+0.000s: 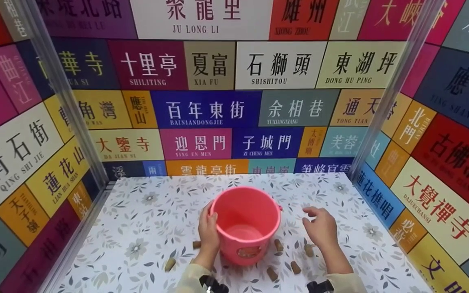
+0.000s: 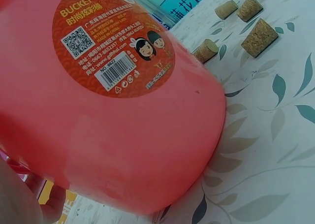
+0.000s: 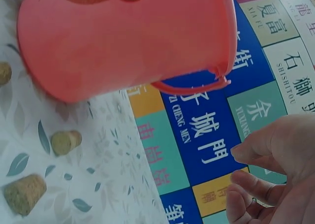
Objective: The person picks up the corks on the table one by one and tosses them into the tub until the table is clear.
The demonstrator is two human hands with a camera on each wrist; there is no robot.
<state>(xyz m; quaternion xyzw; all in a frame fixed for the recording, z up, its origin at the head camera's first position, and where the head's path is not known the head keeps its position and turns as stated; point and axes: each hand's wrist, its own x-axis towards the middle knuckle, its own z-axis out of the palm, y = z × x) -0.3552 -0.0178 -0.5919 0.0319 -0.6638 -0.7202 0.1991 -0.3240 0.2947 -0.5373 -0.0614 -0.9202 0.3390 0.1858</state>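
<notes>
A pink plastic bucket [image 1: 246, 228] stands on the table with its mouth facing up and its inner bottom in sight. My left hand [image 1: 209, 232] grips the bucket's left rim, thumb on the near side. Part of that hand shows at the lower left of the left wrist view, while the bucket wall with its round red label [image 2: 113, 42] fills much of that picture. Right of the bucket, my right hand [image 1: 322, 226] hovers with loosely bent fingers and holds nothing. Below it lies a cork stopper [image 1: 308, 250]. The bucket's handle [image 3: 192, 88] hangs on its far side.
More cork stoppers lie around the bucket, among them one to the left [image 1: 170, 265] and one near the front [image 1: 272, 274]. A leaf-patterned cloth covers the table [image 1: 136, 219]. Panels with colourful place-name signs [image 1: 206, 109] enclose it at the back and both sides.
</notes>
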